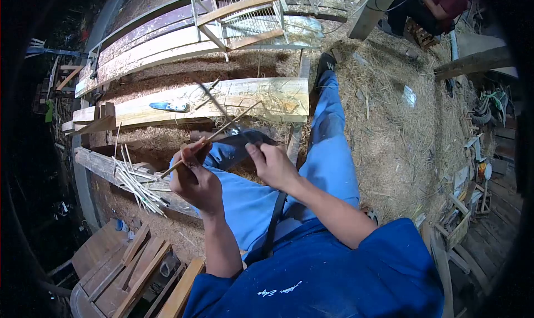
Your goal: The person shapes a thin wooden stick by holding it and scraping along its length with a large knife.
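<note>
My left hand (pixel 196 179) is closed around a thin wooden stick (pixel 236 119), which slants up to the right past my fingers. In my right hand (pixel 271 165) is a knife (pixel 221 110) with a long, narrow, dark blade, its handle hidden by my fingers. The blade crosses over the stick just above my hands; whether they touch I cannot tell. Left of my left hand, a loose bundle of pale thin sticks (pixel 136 180) rests on a low beam. A blue-handled tool (pixel 168 107) lies on the plank in front of me.
The thick plank (pixel 222 95) carries shavings. Behind it stand a longer bench (pixel 150 48) and a wooden frame with spindles (pixel 239 15). Another person (pixel 439 6) sits at the upper right near a post (pixel 374 12). Sawdust and straw-like shavings cover the floor (pixel 389 151); wooden chair parts (pixel 119 268) lie lower left.
</note>
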